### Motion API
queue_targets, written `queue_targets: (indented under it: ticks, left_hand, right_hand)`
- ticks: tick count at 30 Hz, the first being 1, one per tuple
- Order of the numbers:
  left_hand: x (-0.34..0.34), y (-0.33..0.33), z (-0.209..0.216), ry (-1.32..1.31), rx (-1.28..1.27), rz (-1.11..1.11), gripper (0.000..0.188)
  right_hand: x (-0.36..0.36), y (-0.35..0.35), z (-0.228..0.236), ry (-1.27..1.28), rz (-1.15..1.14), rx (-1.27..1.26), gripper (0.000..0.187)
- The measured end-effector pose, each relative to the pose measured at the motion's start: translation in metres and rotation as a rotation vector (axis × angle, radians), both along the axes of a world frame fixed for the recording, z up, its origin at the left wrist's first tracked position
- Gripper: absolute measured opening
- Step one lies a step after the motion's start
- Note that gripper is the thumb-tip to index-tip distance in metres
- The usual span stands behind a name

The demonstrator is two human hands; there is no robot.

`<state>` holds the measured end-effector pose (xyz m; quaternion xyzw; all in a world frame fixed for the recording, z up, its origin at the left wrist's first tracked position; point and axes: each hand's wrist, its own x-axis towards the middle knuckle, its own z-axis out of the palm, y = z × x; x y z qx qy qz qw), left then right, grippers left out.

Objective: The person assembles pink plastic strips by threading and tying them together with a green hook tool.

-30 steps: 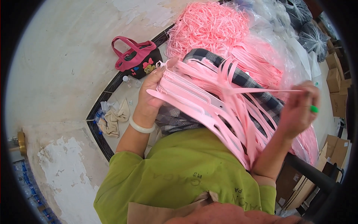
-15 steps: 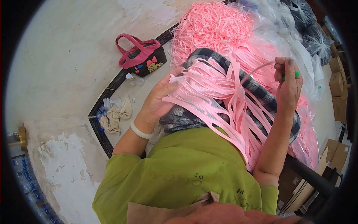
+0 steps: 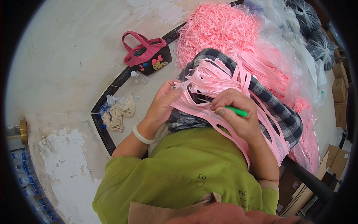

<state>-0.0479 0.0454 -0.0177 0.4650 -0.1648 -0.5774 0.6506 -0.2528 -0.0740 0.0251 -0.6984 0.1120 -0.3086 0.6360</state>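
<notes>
Pink rubbery strap pieces [image 3: 212, 80] with long cut-out slots lie over the dark plaid cloth [image 3: 278, 106] on my lap. At their left edge my left hand [image 3: 164, 99] pinches the end of one piece between thumb and fingers. A slim tool with a green handle [image 3: 237, 111] sits in my right hand [image 3: 238, 114], its fingers wrapped round it. Its thin pale tip points left, at a slot in the pink piece near my left hand. The exact shape of the tip is too small to tell.
A heap of thin pink strips [image 3: 218, 31] rises beyond my lap, with more pink straps [image 3: 264, 71] beside it. Clear plastic bags and cardboard boxes [image 3: 338, 82] stand right. A pink and black handbag [image 3: 149, 56], a clear bottle [image 3: 139, 77] and a beige cloth [image 3: 119, 114] lie left.
My right hand has come down and left from the far right, bringing the green-handled tool to the pink piece. The pink strip stretched towards it earlier no longer shows there. My left hand keeps its hold.
</notes>
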Motion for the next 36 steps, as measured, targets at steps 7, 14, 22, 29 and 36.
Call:
queue_targets:
  ticks: [7,14,22,29,36]
  left_hand:
    - [-0.019,0.000,0.006,0.141,-0.136,-0.026,0.025]
    - [-0.032,-0.013,0.023,0.085,-0.237,-0.028,0.027]
    - [-0.051,-0.026,0.031,0.113,-0.246,-0.076,0.031]
    - [-0.051,-0.027,0.028,0.096,-0.251,-0.063,0.034]
    - [-0.052,-0.027,0.026,0.101,-0.244,-0.042,0.033]
  right_hand:
    - [0.001,0.015,0.004,-0.025,-0.053,-0.020,0.006]
    - [-0.014,0.023,0.024,-0.121,-0.225,0.105,0.007]
    - [-0.020,0.026,0.012,-0.060,-0.251,-0.002,0.007]
    - [-0.022,0.025,0.009,-0.084,-0.321,0.029,0.006]
    - [-0.021,0.024,0.005,-0.075,-0.336,-0.007,0.006]
